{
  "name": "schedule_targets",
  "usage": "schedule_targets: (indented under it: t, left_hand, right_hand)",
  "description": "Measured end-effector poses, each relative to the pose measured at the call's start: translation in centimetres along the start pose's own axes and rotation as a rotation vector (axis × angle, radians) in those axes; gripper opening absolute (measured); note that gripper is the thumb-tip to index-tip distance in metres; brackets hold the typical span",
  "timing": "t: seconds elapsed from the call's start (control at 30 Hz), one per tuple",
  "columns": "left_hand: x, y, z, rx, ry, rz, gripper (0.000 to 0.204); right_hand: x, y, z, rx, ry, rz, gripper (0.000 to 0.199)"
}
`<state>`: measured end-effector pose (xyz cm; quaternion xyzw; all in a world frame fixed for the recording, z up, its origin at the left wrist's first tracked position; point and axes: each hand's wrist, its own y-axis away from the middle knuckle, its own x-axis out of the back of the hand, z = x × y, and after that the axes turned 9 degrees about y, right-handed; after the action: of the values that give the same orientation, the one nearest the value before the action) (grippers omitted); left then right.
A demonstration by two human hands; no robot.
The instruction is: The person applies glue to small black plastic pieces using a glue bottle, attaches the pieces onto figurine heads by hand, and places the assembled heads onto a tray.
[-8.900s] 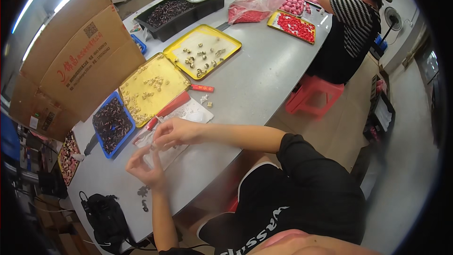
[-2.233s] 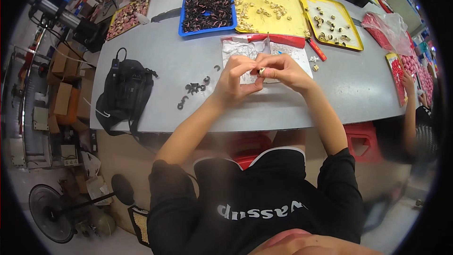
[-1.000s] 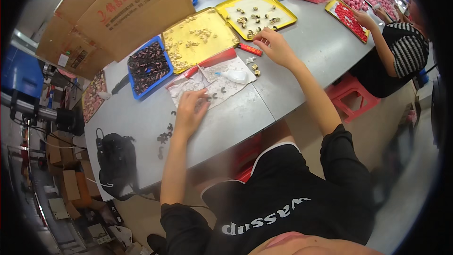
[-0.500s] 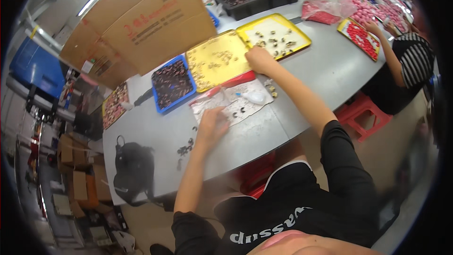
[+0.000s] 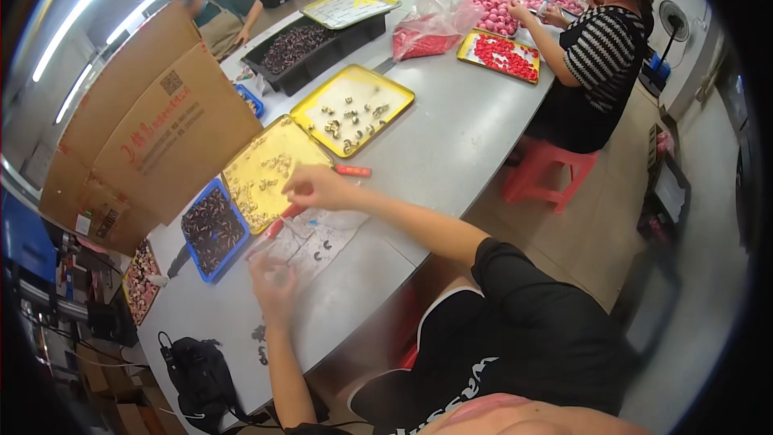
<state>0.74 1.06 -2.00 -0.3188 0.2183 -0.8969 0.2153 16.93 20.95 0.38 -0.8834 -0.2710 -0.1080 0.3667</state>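
Left of centre, the right hand (image 5: 322,188) curls its fingers narrowly by the yellow-bottomed tray (image 5: 303,142), while lower down the left hand (image 5: 274,290) blurs, its finger state unclear.

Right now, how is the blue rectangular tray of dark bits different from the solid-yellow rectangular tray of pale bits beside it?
The blue rectangular tray is smaller; the solid-yellow rectangular tray is bigger. The blue rectangular tray is nearly covered with dark bits, while the solid-yellow rectangular tray has pale bits scattered with bare patches between. Both lie on the shiny grey table.
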Motion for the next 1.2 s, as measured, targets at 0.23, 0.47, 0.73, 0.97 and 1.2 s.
schedule_targets:
  t: [0.23,0.47,0.73,0.97,1.2]
  left_hand:
    - [2.0,-2.0,3.2,-0.032,0.033,0.096,0.053]
    - [-0.9,-4.5,3.7,-0.093,0.126,0.148,0.054]
    - [-3.6,-4.2,2.5,-0.057,0.272,0.277,0.054]
    - [-4.0,-2.9,2.0,-0.079,0.247,0.298,0.056]
    - [-4.4,-3.1,1.5,-0.118,0.224,0.308,0.056]
  right_hand:
    - [-1.1,2.0,-1.3,-0.154,-0.267,-0.107,0.018]
    - [-1.0,2.0,-2.0,-0.163,-0.345,-0.196,0.022]
    - [-0.1,1.8,-3.2,-0.402,-0.600,-0.286,0.026]
    - [-0.8,1.9,-3.0,-0.415,-0.688,-0.363,0.027]
    - [-0.5,1.7,-2.6,-0.529,-0.694,-0.365,0.022]
